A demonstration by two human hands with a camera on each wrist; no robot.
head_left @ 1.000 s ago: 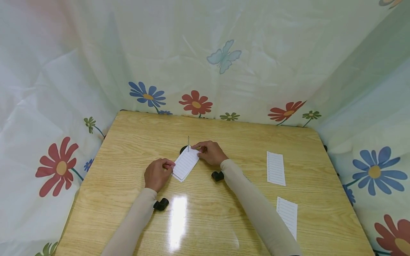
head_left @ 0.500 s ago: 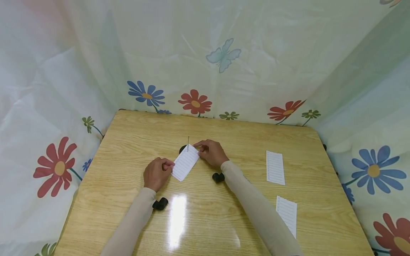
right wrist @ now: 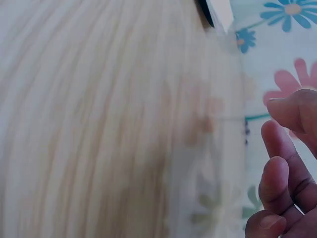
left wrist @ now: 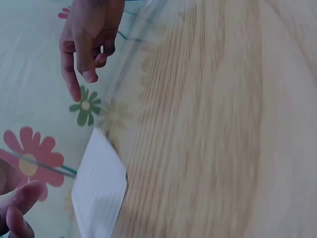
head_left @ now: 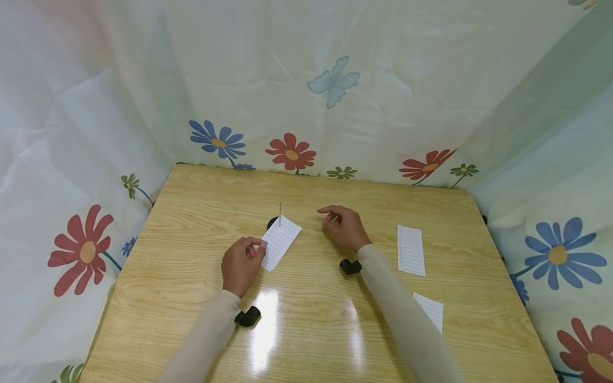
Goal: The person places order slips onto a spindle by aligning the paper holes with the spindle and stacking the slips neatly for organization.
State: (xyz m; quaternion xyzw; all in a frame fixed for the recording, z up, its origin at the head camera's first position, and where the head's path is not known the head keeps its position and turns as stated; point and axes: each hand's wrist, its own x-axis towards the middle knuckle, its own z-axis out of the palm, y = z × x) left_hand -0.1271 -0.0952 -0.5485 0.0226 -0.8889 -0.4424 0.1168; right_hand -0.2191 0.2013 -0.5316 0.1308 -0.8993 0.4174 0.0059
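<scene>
Wood-grain tabletop (head_left: 191, 213): lined paper (head_left: 282, 242) is placed at an upright spike (head_left: 280, 214).
Light, flexible, easily torn stock is to be expected; opposite long edges are best pinched. Only ruled lines are shown; no writing can be read. Nothing appears held by the left hand (head_left: 243, 266), loosely bent at the paper's left edge, or by the right hand (head_left: 346, 227), half opened and clear of it. Farther right, a second sheet (head_left: 411, 250) and third sheet (head_left: 430, 310) are laid.

In view are 3 lined papers (head_left: 283, 239), 1 spike (head_left: 280, 214), 1 black base (head_left: 271, 224), 2 wrist cameras (head_left: 248, 317), 1 table (head_left: 191, 213).
</scene>
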